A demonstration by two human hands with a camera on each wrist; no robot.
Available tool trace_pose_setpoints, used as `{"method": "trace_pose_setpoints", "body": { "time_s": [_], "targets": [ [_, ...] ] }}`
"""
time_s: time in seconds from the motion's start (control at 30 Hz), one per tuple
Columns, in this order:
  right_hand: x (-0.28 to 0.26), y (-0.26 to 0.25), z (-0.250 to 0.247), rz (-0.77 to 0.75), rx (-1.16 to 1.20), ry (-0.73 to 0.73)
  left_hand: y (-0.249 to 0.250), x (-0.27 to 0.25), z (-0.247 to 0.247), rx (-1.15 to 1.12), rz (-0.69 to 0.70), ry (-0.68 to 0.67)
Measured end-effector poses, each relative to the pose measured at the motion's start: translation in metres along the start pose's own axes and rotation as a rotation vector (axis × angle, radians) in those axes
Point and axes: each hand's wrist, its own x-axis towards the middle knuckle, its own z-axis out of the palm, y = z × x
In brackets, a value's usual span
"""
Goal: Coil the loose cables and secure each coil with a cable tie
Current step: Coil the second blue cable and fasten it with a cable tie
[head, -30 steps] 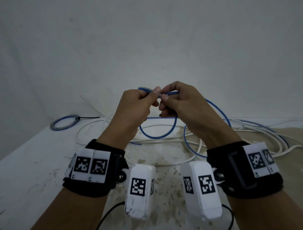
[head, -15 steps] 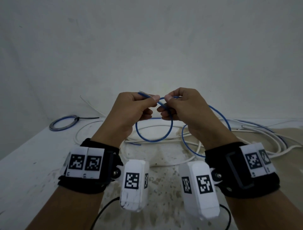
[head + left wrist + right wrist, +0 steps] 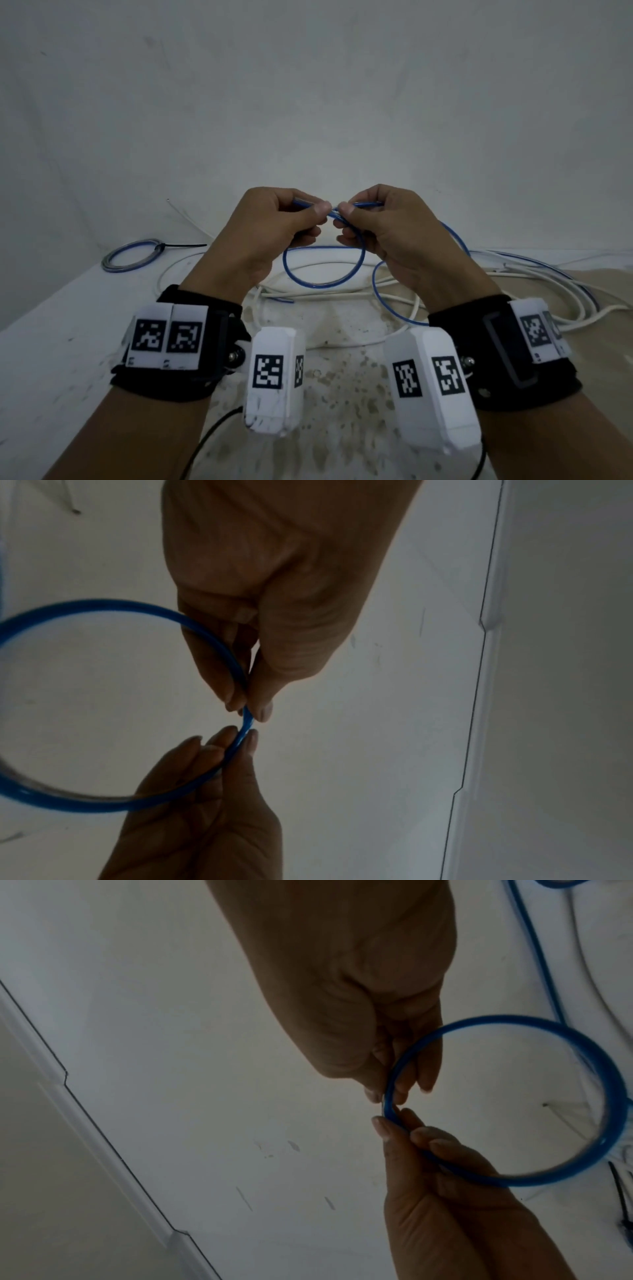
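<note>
Far left on the pale, speckled table (image 3: 51, 359) lies a round coil (image 3: 132, 256) cinched by a black cable tie (image 3: 181, 245). At centre, raised above the table, my left hand (image 3: 263, 236) and right hand (image 3: 394, 233) each pinch the smooth blue cable (image 3: 322, 274), its loop hanging round between them. Rightward, white cables (image 3: 534, 284) sprawl in loose curves.

Plain grey wall (image 3: 308, 102) behind stained white table (image 3: 51, 359).

Smooth glossy blue cable (image 3: 322, 274), smooth white cables (image 3: 534, 277), stained matt floor (image 3: 342, 387), matt grey wall (image 3: 308, 102)
</note>
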Motion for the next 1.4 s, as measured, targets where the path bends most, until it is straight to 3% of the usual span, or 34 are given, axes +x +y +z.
{"method": "trace_pose_setpoints", "body": {
  "time_s": [0.33, 0.53, 0.63, 0.77, 0.87, 0.97, 1.07, 1.2, 1.4],
  "targets": [
    [0.002, 0.002, 0.0, 0.061, 0.0, 0.042, -0.005, 0.002, -0.006, 0.103, -0.053, -0.047],
    [0.0, 0.001, -0.003, 0.064, -0.299, 0.056, -0.008, 0.004, -0.004, 0.114, -0.079, -0.017],
    [0.004, 0.001, -0.012, -0.026, -0.367, 0.173, -0.007, 0.006, -0.009, 0.012, -0.135, 0.003],
    [0.008, -0.003, -0.019, -0.328, -0.641, 0.304, -0.007, 0.007, -0.011, -0.073, -0.207, -0.035],
    [0.006, -0.005, -0.012, -0.435, -0.838, 0.151, -0.006, 0.005, -0.007, -0.072, -0.212, -0.103],
    [0.006, 0.0, -0.006, -0.354, -0.882, -0.01, -0.007, 0.005, -0.005, -0.053, -0.19, -0.127],
    [0.008, 0.003, -0.008, -0.305, -0.859, -0.032, -0.009, 0.005, -0.006, 0.026, -0.157, -0.106],
    [0.004, 0.001, -0.009, -0.23, -0.823, -0.168, -0.009, 0.004, -0.004, 0.116, -0.124, -0.112],
    [0.003, 0.0, -0.015, -0.109, -0.581, -0.267, -0.006, 0.001, 0.001, 0.026, -0.144, -0.127]
  ]
}}
